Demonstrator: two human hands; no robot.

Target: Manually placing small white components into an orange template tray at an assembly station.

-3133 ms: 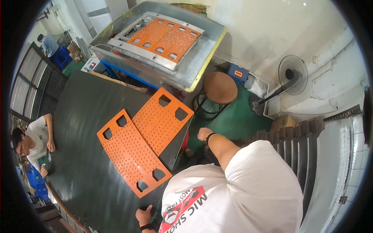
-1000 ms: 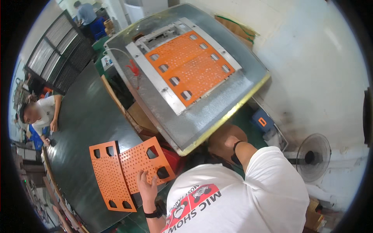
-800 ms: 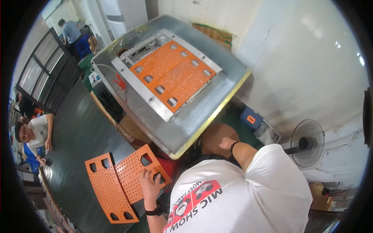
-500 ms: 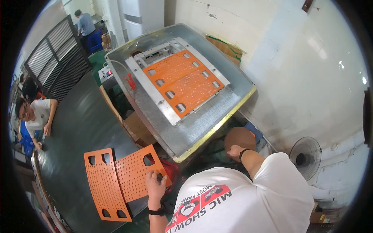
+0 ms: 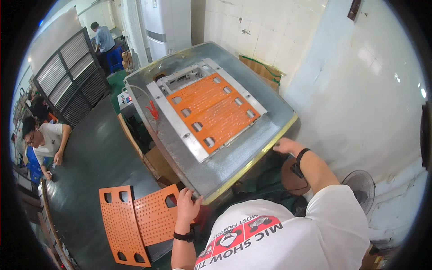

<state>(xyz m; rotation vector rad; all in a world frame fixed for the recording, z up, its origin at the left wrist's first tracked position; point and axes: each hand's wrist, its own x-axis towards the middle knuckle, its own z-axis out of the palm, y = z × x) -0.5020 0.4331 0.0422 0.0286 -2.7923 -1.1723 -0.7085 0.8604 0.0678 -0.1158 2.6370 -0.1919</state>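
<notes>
A large grey metal tray (image 5: pixel 263 110) with a yellow-edged front rim stands ahead of me. On it lies a flat metal frame (image 5: pixel 200 150) carrying an orange perforated panel (image 5: pixel 209 112) with rectangular cut-outs. My right hand (image 5: pixel 290 146) has its fingers bent round the yellow rim near the tray's right corner. At the near left corner, my left hand (image 5: pixel 186 206) has its fingers partly spread, with the thumb close to the tray. Beside that hand, two more orange perforated panels, one (image 5: pixel 123 227) overlapping the other (image 5: pixel 155 213), rest on the dark table.
The dark green table (image 5: pixel 96 148) curves along my left, with a seated person (image 5: pixel 47 139) at its far side. A brown round stool seat (image 5: pixel 292 177) and a fan (image 5: pixel 360 189) stand at right. Red clips (image 5: pixel 153 110) on a cable hang inside the tray's left side.
My right hand has moved up from the brown stool seat to the tray's yellow rim. The left hand has left the orange panel's cut-out for the tray corner. The view has shifted slightly.
</notes>
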